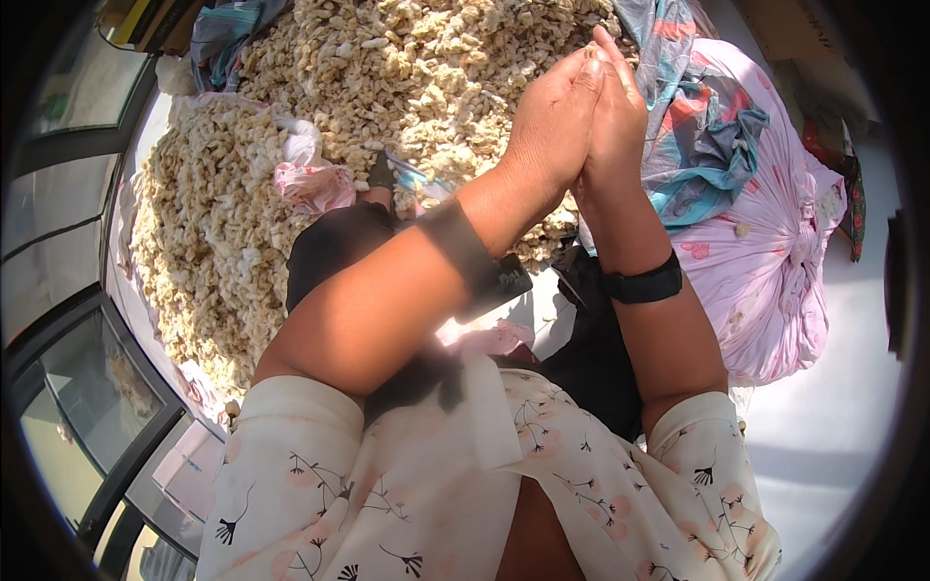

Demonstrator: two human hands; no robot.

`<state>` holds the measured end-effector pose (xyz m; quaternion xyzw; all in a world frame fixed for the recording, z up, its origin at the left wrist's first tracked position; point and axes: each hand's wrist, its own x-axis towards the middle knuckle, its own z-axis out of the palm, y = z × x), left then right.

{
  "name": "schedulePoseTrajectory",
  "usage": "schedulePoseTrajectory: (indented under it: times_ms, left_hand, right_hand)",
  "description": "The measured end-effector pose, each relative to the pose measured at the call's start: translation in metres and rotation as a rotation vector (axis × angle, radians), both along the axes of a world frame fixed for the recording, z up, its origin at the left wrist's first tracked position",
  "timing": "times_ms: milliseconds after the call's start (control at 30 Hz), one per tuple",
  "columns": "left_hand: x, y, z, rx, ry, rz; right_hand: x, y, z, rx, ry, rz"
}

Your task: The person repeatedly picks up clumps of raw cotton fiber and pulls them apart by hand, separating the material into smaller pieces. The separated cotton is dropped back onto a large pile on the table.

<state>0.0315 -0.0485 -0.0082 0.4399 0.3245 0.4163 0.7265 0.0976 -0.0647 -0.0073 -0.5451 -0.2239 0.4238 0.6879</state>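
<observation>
My left hand (556, 112) and my right hand (614, 120) are pressed together, palm to palm, in the upper right of the head view. Their thumbs lie side by side near the top. Whether anything lies between the palms is hidden. Behind and below them spreads a large heap of cream-coloured fibre lumps (429, 80), which look like raw cotton. A second heap of the same lumps (211, 232) reaches down the left side. Dark bands circle both wrists.
A knotted pink cloth bundle (770, 254) bulges at the right. Crumpled grey and teal cloth (697, 145) lies between it and the heap. A pink-and-white plastic bag (312, 181) sits between the heaps. Dark-framed glass panes (94, 363) line the left; a cardboard box (792, 29) stands upper right.
</observation>
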Motion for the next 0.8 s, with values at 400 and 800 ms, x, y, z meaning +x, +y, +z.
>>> schedulePoseTrajectory:
  times_ms: [400, 800]
  left_hand:
    - [0.003, -0.013, 0.011, -0.249, -0.180, -0.008]
    - [0.003, -0.001, 0.007, -0.205, -0.165, 0.055]
  right_hand:
    - [0.001, 0.003, -0.003, 0.088, -0.094, -0.102]
    - [0.005, 0.017, -0.003, 0.080, -0.194, -0.201]
